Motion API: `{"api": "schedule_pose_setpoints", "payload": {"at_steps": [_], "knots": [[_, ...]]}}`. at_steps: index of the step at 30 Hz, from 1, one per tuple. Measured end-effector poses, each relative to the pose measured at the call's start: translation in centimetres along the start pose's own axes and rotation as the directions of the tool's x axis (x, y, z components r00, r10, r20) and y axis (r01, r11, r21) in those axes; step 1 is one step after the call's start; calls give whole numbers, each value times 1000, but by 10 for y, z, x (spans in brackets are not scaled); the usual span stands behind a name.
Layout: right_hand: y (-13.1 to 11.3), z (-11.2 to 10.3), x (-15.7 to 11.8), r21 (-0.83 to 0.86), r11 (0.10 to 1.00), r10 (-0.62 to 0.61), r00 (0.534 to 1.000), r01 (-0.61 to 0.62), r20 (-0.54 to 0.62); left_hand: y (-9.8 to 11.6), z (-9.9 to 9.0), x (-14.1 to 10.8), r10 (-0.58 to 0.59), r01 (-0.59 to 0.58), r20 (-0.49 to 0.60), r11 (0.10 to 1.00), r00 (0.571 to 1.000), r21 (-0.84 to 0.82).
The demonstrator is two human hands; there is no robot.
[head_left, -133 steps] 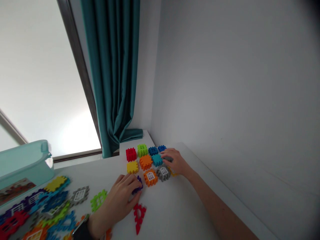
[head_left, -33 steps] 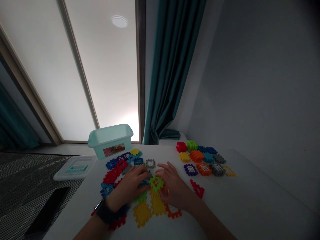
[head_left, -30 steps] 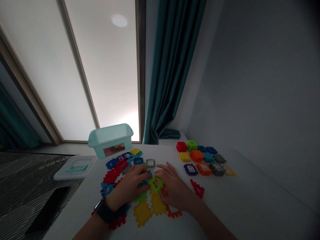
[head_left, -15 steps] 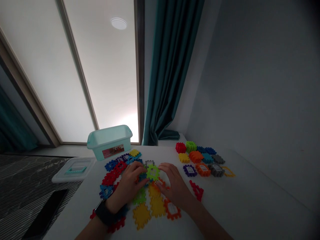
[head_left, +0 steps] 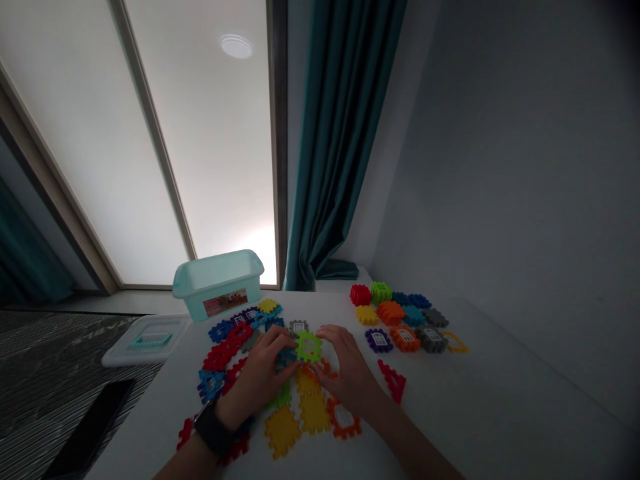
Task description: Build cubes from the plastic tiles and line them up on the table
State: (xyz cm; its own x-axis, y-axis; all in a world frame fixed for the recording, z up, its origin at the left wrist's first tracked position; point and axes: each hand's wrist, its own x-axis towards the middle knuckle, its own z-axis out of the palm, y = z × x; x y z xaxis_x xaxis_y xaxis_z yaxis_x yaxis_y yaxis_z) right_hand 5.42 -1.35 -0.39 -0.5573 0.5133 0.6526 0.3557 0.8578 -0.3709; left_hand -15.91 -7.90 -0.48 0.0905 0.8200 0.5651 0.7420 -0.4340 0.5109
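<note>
- Surface: a white table (head_left: pixel 440 407) against a grey wall (head_left: pixel 500 167). Loose plastic waffle tiles, some red (head_left: pixel 217 358) and yellow (head_left: pixel 283 430), fill its middle. Assembled cubes, such as a red cube (head_left: pixel 361 295), lie at the right.
- Room: a teal curtain (head_left: pixel 340 153) hangs beside a frosted glass panel (head_left: pixel 210 153). A mint plastic bin (head_left: pixel 217 287) stands at the far table edge, and its lid (head_left: pixel 147 350) lies to the left. A black phone (head_left: pixel 87 430) rests on a dark striped surface (head_left: pixel 45 347).
- Left hand (head_left: pixel 257 377), with wristwatch (head_left: pixel 213 430): fingers curl, gripping the left edge of a green waffle tile (head_left: pixel 309 347) above a blue tile (head_left: pixel 286 358).
- Right hand (head_left: pixel 347 370): fingers are bent, pressing the green waffle tile's right edge.
- Green waffle tile: between the hands, just below a grey window tile (head_left: pixel 299 327).
- Change: compared with about a second earlier, the green waffle tile lies farther from the person.
</note>
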Motion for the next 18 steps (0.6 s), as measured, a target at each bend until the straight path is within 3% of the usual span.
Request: {"api": "schedule_pose_setpoints", "payload": {"at_steps": [4,11,18], "knots": [[-2,-4,2,-25,997,-69,998,69,-12,0,-3,0,-25,23,36,997,999,71],[-9,-6,4,-29,992,-124,992,124,2,-2,-10,2,37,-54,110,986,993,158],[-4,-11,3,31,995,-94,995,94,26,-4,-13,2,41,-46,76,997,996,60]]}}
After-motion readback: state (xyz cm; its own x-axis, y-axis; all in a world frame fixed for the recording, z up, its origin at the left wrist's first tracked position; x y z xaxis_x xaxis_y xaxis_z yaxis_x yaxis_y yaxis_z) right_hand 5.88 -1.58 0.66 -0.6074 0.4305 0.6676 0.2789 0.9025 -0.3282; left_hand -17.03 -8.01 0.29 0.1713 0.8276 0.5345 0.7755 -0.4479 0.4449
